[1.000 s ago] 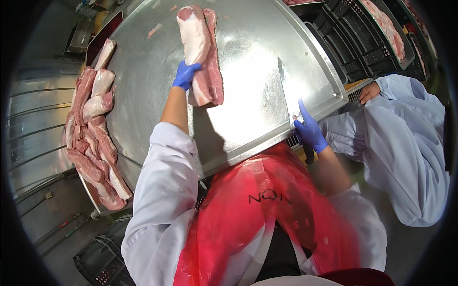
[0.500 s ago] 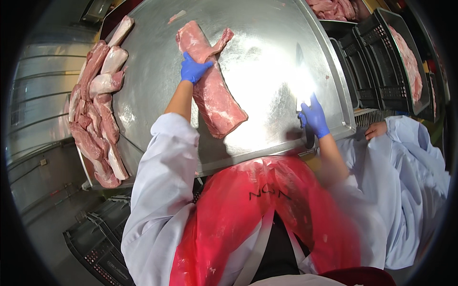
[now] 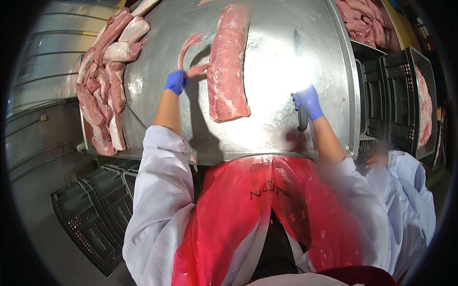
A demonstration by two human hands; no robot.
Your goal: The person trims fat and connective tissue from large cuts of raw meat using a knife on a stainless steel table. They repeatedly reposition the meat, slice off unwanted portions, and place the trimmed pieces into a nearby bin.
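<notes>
A long slab of pink boneless meat (image 3: pixel 230 66) lies lengthwise on the steel table (image 3: pixel 167 57) in front of me. My left hand (image 3: pixel 176 82), in a blue glove, is closed on a thin meat strip (image 3: pixel 198 70); one end stretches toward the slab's left edge and another sticks up beyond my fist. Whether the strip is still joined to the slab I cannot tell. My right hand (image 3: pixel 310 102), also gloved in blue, grips the black handle of a knife (image 3: pixel 301 119). Its blade points away from me, partly lost in glare.
A heap of meat pieces (image 3: pixel 107 81) lies along the table's left side. Dark crates (image 3: pixel 391 95) and a bin of meat (image 3: pixel 365 24) stand at the right. More crates (image 3: pixel 98 209) are on the lower left. Another person's white sleeve (image 3: pixel 405 190) is close on my right.
My left hand has let go of the slab and moved left, now holding the strip. The slab has turned straighter. My right hand keeps the knife in nearly the same place.
</notes>
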